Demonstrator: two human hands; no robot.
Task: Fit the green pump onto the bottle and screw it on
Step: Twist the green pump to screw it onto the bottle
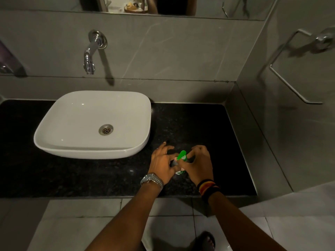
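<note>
Lower centre of the head view: the left hand [162, 163] and right hand [199, 164] close together around a mostly hidden bottle [179, 172], seemingly upright on speckled black stone counter [208, 127], fingers pinching the glossy green pump [181, 156].

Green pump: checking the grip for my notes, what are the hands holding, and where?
Right hand pinches the green pump at its head; left hand steadies the bottle beneath.

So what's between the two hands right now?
In the head view, the green pump and the mostly hidden bottle sit between the left hand and right hand.
</note>
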